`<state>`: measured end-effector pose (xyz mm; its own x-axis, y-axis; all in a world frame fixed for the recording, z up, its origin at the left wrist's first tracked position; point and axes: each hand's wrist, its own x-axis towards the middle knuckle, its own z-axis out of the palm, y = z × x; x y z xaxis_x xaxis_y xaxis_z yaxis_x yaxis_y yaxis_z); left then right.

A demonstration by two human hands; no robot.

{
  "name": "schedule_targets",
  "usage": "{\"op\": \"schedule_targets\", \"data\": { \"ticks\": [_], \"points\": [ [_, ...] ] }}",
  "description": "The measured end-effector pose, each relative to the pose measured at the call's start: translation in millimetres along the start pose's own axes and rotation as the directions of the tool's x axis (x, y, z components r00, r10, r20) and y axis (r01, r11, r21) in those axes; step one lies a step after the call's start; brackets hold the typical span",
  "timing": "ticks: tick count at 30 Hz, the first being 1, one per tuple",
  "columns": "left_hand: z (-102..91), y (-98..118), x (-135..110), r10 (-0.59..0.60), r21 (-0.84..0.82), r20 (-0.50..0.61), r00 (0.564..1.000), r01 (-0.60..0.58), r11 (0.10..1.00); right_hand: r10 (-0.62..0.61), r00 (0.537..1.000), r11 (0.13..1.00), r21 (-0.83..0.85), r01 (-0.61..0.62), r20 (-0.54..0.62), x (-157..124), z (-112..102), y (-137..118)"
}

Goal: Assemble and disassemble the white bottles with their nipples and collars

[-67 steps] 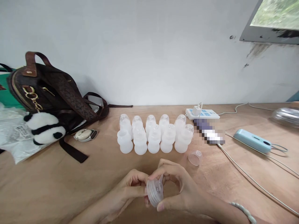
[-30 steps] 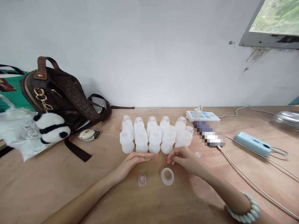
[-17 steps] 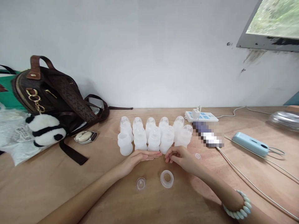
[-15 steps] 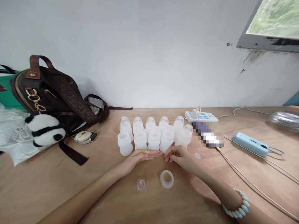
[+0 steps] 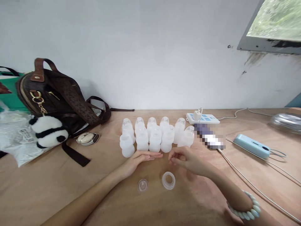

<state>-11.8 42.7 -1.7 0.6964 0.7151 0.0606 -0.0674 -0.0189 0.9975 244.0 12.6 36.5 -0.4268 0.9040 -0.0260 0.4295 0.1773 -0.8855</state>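
The left hand (image 5: 138,159) is stretched flat in front of the bottles, with its fingers straight, close to each other and pointing toward the right hand (image 5: 184,158); whether it touches the bottles, I cannot tell. The right hand is near the left fingertips but apart from them, its fingers are curled inward with a narrow space to the thumb, and I cannot tell whether something is inside them. On the wooden table (image 5: 113,201), nearer to the person than both hands, lie a clear nipple piece (image 5: 143,185) and, to the right of it and apart, a translucent ring (image 5: 168,180). Behind the hands stand ten whitish bottles in two rows: the back row (image 5: 179,133) has clear domes on top, and in the front row (image 5: 155,142) the leftmost bottle (image 5: 127,146) shows an open mouth. The rightmost front bottle is partly hidden by the right hand. A pale bead bracelet (image 5: 255,205) goes around the right wrist, and farther left is a dark backpack (image 5: 66,97) with a panda toy (image 5: 49,131) hanging
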Motion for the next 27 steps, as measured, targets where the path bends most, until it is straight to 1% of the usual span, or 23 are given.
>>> {"op": "schedule_targets", "data": {
  "ticks": [1, 2, 3, 4, 5, 6, 7, 8, 9, 10, 11, 12, 13, 15, 16, 17, 18, 19, 22, 24, 27],
  "points": [
    [1.5, 2.7, -4.1, 0.016, 0.042, -0.016, 1.000, -0.016, 0.999, -0.027, 0.999, 0.999, -0.023, 0.028, 0.025, -6.1, -10.2, -7.0],
    [3.1, 5.6, -8.8, 0.042, 0.095, -0.039, 0.998, -0.038, 0.995, -0.046, 0.999, 0.998, -0.037, 0.047, 0.021, -11.8, -21.9, -12.4],
    [4.8, 8.5, -13.8, 0.084, 0.157, -0.068, 0.994, -0.072, 0.985, -0.067, 0.998, 0.997, -0.034, 0.066, -0.009, -16.9, -34.1, -15.8],
    [6.4, 11.1, -19.1, 0.141, 0.226, -0.104, 0.985, -0.115, 0.967, -0.079, 0.991, 0.997, -0.031, 0.076, -0.107, -21.1, -46.1, -16.7],
    [7.7, 13.3, -24.5, 0.215, 0.304, -0.142, 0.966, -0.164, 0.939, -0.069, 0.976, 0.997, -0.059, 0.058, -0.205, -24.0, -56.9, -15.2],
    [8.4, 14.9, -29.6, 0.304, 0.392, -0.180, 0.936, -0.215, 0.894, -0.050, 0.950, 0.994, -0.106, 0.018, -0.308, -25.8, -66.0, -11.7],
    [8.3, 15.8, -34.3, 0.412, 0.495, -0.210, 0.887, -0.267, 0.827, -0.025, 0.921, 0.987, -0.157, -0.040, -0.388, -26.3, -72.7, -6.5],
    [7.3, 16.1, -38.2, 0.529, 0.596, -0.225, 0.818, -0.314, 0.739, 0.011, 0.906, 0.974, -0.201, -0.106, -0.422, -25.8, -77.0, -0.3],
    [5.1, 15.9, -41.2, 0.638, 0.683, -0.225, 0.737, -0.347, 0.643, 0.053, 0.905, 0.958, -0.235, -0.166, -0.423, -24.5, -79.0, 6.3],
    [2.0, 15.2, -43.0, 0.726, 0.749, -0.219, 0.652, -0.364, 0.553, 0.096, 0.916, 0.943, -0.260, -0.209, -0.391, -22.5, -78.9, 12.8],
    [-2.1, 14.1, -43.5, 0.792, 0.795, -0.217, 0.570, -0.367, 0.482, 0.131, 0.931, 0.933, -0.274, -0.232, -0.341, -20.0, -77.3, 18.9],
    [-6.8, 13.0, -43.0, 0.837, 0.823, -0.230, 0.497, -0.359, 0.439, 0.153, 0.943, 0.930, -0.278, -0.238, -0.295, -17.1, -74.7, 24.5],
    [-12.0, 11.7, -41.5, 0.862, 0.837, -0.256, 0.436, -0.346, 0.424, 0.160, 0.951, 0.932, -0.276, -0.234, -0.266, -14.1, -71.7, 29.4],
    [-22.9, 9.5, -37.1, 0.880, 0.848, -0.332, 0.340, -0.302, 0.436, 0.150, 0.954, 0.938, -0.266, -0.220, -0.260, -8.0, -65.6, 37.5],
    [-28.1, 8.5, -34.7, 0.878, 0.848, -0.371, 0.303, -0.275, 0.453, 0.144, 0.952, 0.941, -0.261, -0.217, -0.271, -5.1, -63.0, 40.7],
    [-32.9, 7.6, -32.6, 0.868, 0.843, -0.407, 0.283, -0.249, 0.476, 0.141, 0.949, 0.941, -0.259, -0.217, -0.284, -2.3, -60.7, 43.2],
    [-37.4, 6.9, -30.9, 0.847, 0.831, -0.447, 0.287, -0.218, 0.512, 0.138, 0.945, 0.940, -0.262, -0.219, -0.296, 0.3, -58.6, 45.1],
    [-41.3, 6.3, -29.6, 0.816, 0.812, -0.489, 0.308, -0.180, 0.554, 0.133, 0.943, 0.938, -0.267, -0.219, -0.305, 2.6, -56.7, 46.2],
    [-50.0, 4.4, -27.5, 0.706, 0.753, -0.578, 0.411, -0.067, 0.655, 0.125, 0.936, 0.932, -0.284, -0.225, -0.329, 7.3, -51.2, 45.5],
    [-54.1, 2.8, -26.4, 0.660, 0.733, -0.592, 0.462, -0.030, 0.679, 0.124, 0.931, 0.926, -0.297, -0.233, -0.344, 7.9, -48.8, 42.4],
    [-59.8, -0.4, -24.5, 0.630, 0.724, -0.584, 0.512, -0.023, 0.689, 0.128, 0.920, 0.911, -0.322, -0.256, -0.370, 4.1, -49.8, 34.9]
  ]
}}
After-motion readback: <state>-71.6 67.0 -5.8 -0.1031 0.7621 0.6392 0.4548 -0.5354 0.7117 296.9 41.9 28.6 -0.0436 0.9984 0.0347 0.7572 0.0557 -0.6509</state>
